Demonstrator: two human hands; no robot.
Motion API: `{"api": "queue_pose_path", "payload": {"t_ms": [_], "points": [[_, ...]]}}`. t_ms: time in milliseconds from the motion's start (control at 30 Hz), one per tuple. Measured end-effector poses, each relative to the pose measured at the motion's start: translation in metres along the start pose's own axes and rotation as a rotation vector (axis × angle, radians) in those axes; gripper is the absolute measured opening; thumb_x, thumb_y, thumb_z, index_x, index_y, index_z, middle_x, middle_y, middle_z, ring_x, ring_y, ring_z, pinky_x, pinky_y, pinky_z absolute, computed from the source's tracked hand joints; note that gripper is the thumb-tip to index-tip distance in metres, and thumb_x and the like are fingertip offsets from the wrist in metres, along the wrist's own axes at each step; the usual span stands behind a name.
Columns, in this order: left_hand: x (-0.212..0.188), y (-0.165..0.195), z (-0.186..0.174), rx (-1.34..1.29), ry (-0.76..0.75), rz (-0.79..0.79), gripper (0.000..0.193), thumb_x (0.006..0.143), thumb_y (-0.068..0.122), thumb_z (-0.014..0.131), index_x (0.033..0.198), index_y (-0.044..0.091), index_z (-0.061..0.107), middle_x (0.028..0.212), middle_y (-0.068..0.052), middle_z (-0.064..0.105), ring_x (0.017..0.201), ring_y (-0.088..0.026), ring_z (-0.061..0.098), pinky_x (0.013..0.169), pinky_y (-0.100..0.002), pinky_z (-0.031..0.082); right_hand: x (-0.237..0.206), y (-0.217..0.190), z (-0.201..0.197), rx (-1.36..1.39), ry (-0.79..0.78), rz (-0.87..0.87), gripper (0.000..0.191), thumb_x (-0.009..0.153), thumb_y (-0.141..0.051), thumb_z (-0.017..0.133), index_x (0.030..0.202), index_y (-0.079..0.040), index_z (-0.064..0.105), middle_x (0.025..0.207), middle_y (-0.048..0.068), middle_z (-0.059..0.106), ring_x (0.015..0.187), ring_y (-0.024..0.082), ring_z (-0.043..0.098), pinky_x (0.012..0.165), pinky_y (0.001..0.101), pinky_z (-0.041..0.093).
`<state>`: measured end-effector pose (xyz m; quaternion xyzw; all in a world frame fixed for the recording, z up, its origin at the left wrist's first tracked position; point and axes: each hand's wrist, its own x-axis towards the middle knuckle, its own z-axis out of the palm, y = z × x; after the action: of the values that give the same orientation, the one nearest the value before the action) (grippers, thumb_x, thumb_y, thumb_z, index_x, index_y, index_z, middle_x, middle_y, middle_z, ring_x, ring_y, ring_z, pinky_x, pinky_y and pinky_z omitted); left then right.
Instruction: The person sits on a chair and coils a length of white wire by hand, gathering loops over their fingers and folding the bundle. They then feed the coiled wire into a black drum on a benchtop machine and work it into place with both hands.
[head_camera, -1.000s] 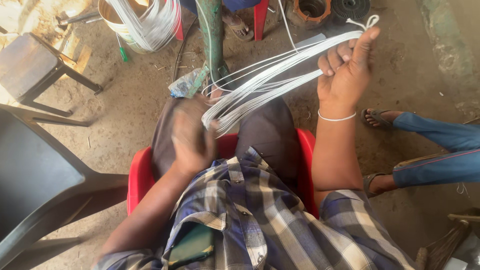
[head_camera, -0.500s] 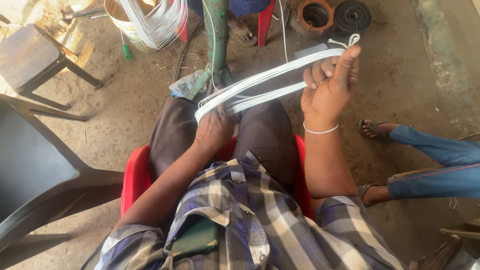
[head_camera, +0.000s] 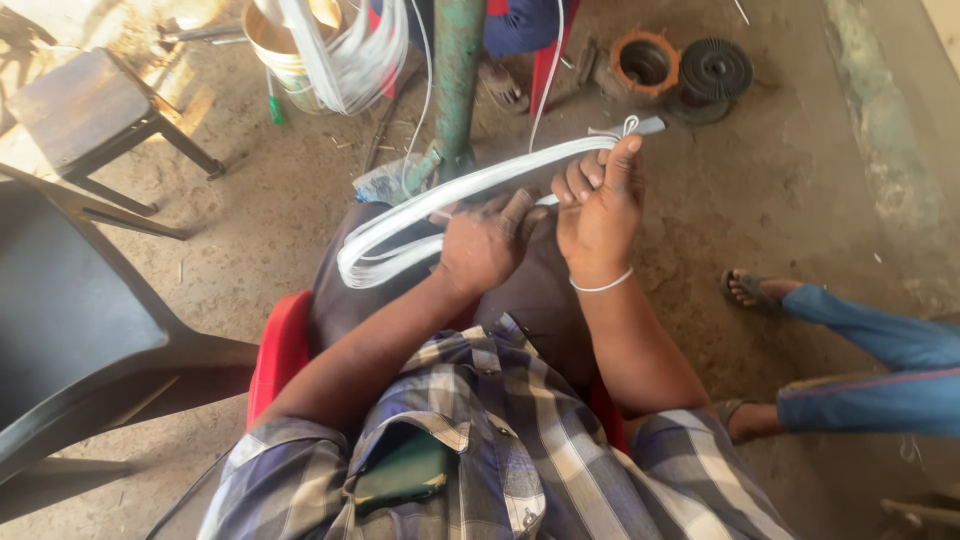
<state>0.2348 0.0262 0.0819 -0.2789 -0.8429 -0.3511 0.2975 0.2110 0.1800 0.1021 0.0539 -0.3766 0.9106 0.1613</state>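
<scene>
A person seated on a red plastic chair (head_camera: 275, 350) looks down at both hands, which hold a long flattened loop of white wire strands (head_camera: 440, 205) above the lap. The right hand (head_camera: 600, 215) is closed around the far end of the bundle, thumb pressed on top and fingers curled beneath, where a small knot or tie sticks out. The left hand (head_camera: 485, 245) grips the middle of the same bundle, fingers wrapped over the strands. The near end of the loop curves free to the left of the left hand. This looks like the gathering and straightening stage of bundling; the next move would likely call for keeping the strands taut and aligned. Beyond the bundle stand a green metal post (head_camera: 458, 80) and a bucket (head_camera: 280, 50) draped with more white wire. Another person's jeans-clad legs (head_camera: 880, 370) lie to the right of the chair.
</scene>
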Motion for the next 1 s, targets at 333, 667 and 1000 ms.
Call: {"api": "queue_pose_path", "payload": {"t_ms": [333, 667, 1000], "points": [[-0.022, -0.005, -0.008, -0.010, -0.141, -0.339, 0.045, 0.098, 0.053, 0.060, 0.087, 0.012, 0.077, 0.066, -0.014, 0.069, 0.063, -0.036, 0.069, 0.058, -0.047, 0.052, 0.032, -0.022, -0.048, -0.027, 0.052, -0.046, 0.045, 0.103, -0.050, 0.065, 0.086, -0.014, 0.044, 0.073, -0.004, 0.035, 0.059, 0.009, 0.032, 0.053, 0.0273, 0.030], [-0.013, -0.004, -0.008, -0.150, -0.209, -0.386, 0.052, 0.100, 0.057, 0.053, 0.096, 0.012, 0.078, 0.070, -0.016, 0.069, 0.069, -0.038, 0.069, 0.063, -0.048, 0.053, 0.011, -0.007, -0.019, -0.091, 0.074, -0.167, 0.046, 0.102, -0.053, 0.064, 0.090, -0.014, 0.041, 0.073, -0.004, 0.033, 0.059, 0.009, 0.030, 0.051, 0.0269, 0.028], [-0.023, -0.005, 0.004, -0.081, -0.175, -0.287, 0.053, 0.095, 0.061, 0.061, 0.082, 0.011, 0.075, 0.065, -0.014, 0.067, 0.067, -0.037, 0.069, 0.060, -0.048, 0.053, 0.032, -0.027, -0.053, 0.008, 0.049, -0.090, 0.049, 0.104, -0.051, 0.065, 0.087, -0.012, 0.041, 0.073, -0.004, 0.031, 0.058, 0.008, 0.026, 0.050, 0.0258, 0.026]]}}
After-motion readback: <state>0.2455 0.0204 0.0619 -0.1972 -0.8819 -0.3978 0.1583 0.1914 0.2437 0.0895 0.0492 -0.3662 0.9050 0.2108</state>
